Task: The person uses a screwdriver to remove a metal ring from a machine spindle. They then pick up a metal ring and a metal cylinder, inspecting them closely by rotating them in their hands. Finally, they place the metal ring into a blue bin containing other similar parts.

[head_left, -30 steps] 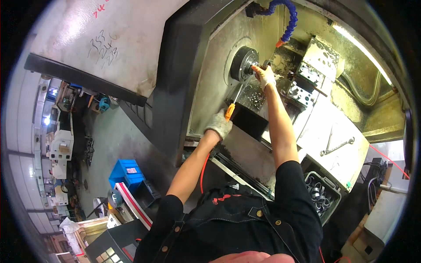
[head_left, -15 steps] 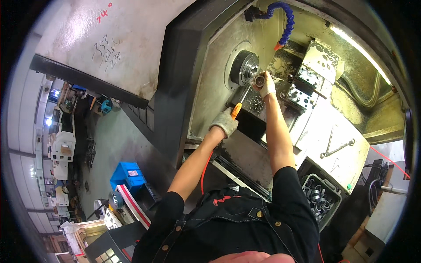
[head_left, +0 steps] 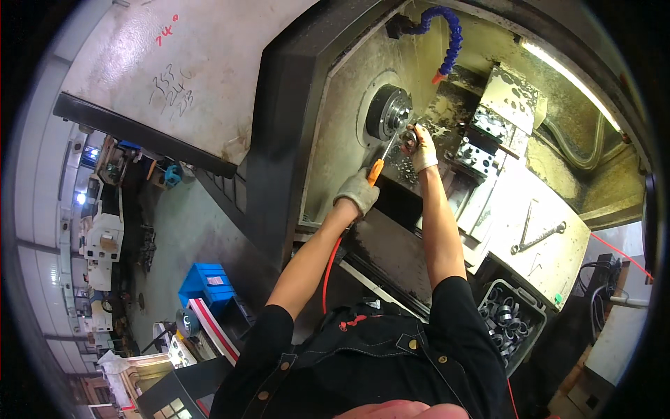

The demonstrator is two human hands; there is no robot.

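Note:
My gloved left hand (head_left: 358,194) is closed around an orange air blow gun (head_left: 375,172), whose thin metal nozzle points up toward the lathe chuck (head_left: 388,112). A red air hose (head_left: 331,272) trails down from that hand. Just right of the chuck, my gloved right hand (head_left: 424,152) grips a small metal ring (head_left: 410,142) between thumb and fingers. The ring sits close to the nozzle's tip and apart from the chuck. Part of it is hidden by my fingers.
A blue coolant hose (head_left: 457,45) with an orange tip hangs above. The tool block (head_left: 477,155) stands right of my right hand. Wrenches (head_left: 537,237) lie on the pale metal cover. A grey bin (head_left: 513,318) holds several metal rings. A blue crate (head_left: 207,285) stands lower left.
My right hand has come slightly lower and turned, so the ring's opening no longer faces me. My left hand stays nearly in place, with the blow gun a little lower.

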